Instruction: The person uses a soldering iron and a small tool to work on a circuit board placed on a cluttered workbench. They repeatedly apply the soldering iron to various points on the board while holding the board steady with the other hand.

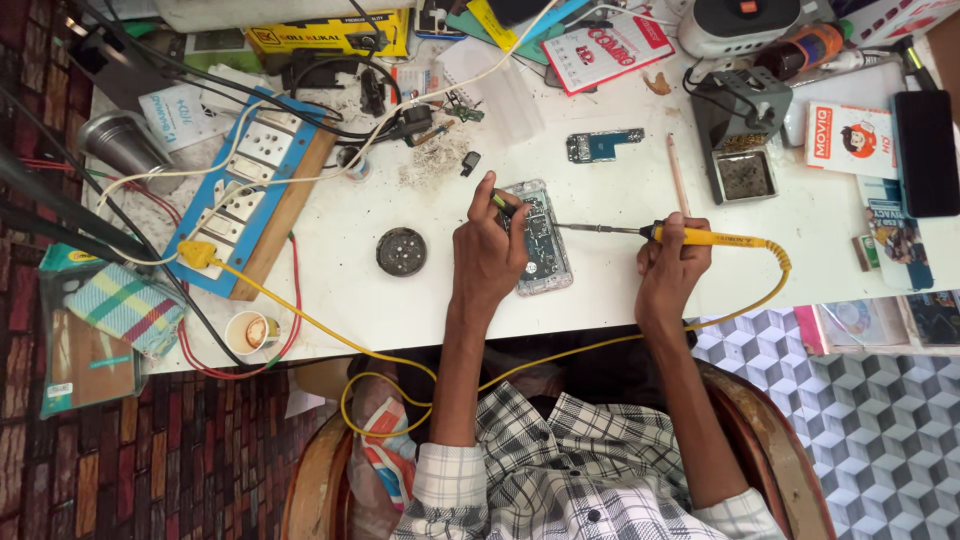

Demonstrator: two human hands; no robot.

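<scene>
Opened phone with bare circuit board [541, 238] at frame centre on white desk [420, 300] — left hand [487, 250] grip pinching small tool over it; right hand [668, 262] grip clenched on yellow-handled soldering iron [690, 236], tip at phone's right edge.

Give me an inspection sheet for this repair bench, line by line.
Surface: white table, crowded along the far edge.
Job's things: opened phone lying flat; yellow-handled soldering iron, tip over the phone.
Clutter: round black dish, paper cup, small circuit board, iron stand, pencil.
Hands: left hand pinches a small tool at the phone; right hand grips the iron.
Cables: yellow cord runs to a blue socket board.
Surroundings: patterned floor.
</scene>
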